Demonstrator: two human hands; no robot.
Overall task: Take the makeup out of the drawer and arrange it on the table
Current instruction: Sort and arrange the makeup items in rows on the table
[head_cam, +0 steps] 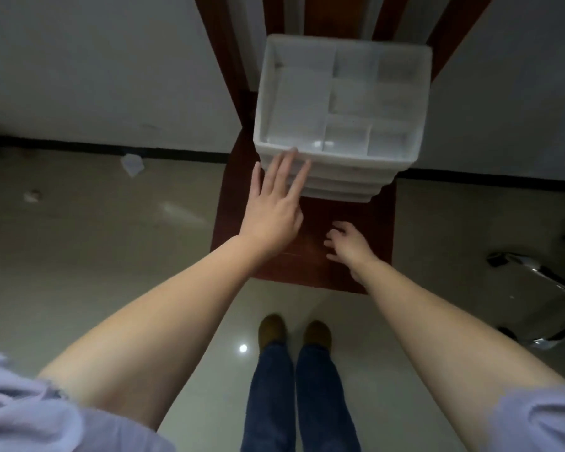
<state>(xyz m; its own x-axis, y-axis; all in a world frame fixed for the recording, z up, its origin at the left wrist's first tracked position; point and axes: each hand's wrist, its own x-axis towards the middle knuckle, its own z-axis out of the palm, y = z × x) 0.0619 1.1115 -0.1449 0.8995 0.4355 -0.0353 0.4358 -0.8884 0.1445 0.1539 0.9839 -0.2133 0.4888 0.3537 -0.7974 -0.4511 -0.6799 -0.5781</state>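
No makeup shows on the table (307, 265); left hand (271, 207) flat-fingered against the drawer unit (340, 177); right hand (349, 244) loose, empty; seemingly everything remains.

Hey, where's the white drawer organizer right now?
In the head view, the white drawer organizer sits at the far end of the small reddish-brown table, just beyond the left hand, whose straight fingers touch its near-left corner.

White drawer unit (340, 177) on red-brown table (310, 269); left hand (274, 203), fingers straight, touching front corner; right hand (349, 246) loosely curled above tabletop; 2 shoes (294, 332) below.
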